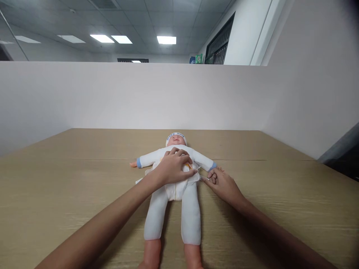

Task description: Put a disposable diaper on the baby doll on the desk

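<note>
On table (pixel 56 194), doll (pixel 175 186) supine, head away

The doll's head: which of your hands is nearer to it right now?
Left. The left hand lies on the doll's chest just below the doll's head. The right hand sits farther off, at the doll's hip side, fingers pinching the diaper tab.

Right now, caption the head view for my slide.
Left hand presses doll on table; right hand pinches diaper tab.

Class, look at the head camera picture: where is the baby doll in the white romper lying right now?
The baby doll in the white romper lies face-up at the centre of the light wooden table, with the left hand on its belly and the right hand beside its hip.
</note>
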`<state>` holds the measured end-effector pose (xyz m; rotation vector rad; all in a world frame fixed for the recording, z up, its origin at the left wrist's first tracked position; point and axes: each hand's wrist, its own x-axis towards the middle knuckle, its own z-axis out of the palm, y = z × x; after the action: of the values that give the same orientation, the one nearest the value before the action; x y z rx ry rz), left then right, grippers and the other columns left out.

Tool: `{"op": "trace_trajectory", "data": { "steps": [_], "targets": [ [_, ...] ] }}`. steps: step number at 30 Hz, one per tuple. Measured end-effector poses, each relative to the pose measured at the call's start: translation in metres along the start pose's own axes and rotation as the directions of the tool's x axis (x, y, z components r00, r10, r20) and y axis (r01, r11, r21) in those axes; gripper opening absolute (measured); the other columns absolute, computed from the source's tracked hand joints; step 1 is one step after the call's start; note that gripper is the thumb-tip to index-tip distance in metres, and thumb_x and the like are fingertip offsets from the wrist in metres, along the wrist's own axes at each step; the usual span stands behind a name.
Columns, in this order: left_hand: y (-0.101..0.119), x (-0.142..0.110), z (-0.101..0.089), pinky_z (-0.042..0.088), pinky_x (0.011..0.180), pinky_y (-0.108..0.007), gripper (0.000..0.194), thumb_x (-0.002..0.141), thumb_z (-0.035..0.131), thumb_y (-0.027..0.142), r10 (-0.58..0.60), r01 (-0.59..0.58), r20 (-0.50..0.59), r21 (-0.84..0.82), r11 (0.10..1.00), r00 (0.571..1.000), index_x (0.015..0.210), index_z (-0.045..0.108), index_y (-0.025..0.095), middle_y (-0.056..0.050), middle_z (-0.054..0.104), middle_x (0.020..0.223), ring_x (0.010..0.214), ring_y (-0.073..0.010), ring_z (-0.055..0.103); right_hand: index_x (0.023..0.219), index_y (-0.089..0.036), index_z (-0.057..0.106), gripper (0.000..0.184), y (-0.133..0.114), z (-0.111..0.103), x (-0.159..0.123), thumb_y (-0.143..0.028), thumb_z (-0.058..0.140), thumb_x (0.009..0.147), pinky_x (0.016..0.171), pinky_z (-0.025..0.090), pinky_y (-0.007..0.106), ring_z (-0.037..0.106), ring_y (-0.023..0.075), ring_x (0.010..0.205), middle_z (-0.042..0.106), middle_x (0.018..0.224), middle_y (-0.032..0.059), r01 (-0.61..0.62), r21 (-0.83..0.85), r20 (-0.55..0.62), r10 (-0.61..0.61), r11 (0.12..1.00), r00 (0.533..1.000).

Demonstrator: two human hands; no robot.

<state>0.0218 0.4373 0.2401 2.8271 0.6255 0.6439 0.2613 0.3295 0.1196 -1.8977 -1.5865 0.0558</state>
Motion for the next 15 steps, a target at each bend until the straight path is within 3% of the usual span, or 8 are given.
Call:
{"op": "trace_trajectory", "data": {
  "steps": [7,15],
  "targets": [
    [-0.003,0.002,0.012,0.046,0.108,-0.060,0.036,0.088,0.078,0.053,-0.081,0.083,-0.044,0.038,0.996,0.996,0.113,0.076,0.029,-0.006,0.071,0.134,0.132,-0.0399,0.052,0.079,-0.026,0.059,0.040,-0.005,0.001,-0.001,-0.063,0.072,0.084,0.059,0.030,0.031,0.052,0.0195,0.060,0.057,0.064,-0.0022,-0.203,0.150,0.119,0.186,0.968,0.975],
    [-0.003,0.001,0.010,0.045,0.111,-0.059,0.049,0.083,0.082,0.060,-0.118,0.120,-0.039,0.049,0.992,0.992,0.119,0.074,0.029,-0.004,0.070,0.137,0.132,-0.0381,0.052,0.070,-0.024,0.052,0.058,-0.017,-0.031,0.016,-0.080,0.057,0.084,0.062,0.035,0.029,0.047,0.0163,0.065,0.049,0.067,-0.0032,-0.190,0.420,0.288,0.068,0.887,0.955]
  ]
}}
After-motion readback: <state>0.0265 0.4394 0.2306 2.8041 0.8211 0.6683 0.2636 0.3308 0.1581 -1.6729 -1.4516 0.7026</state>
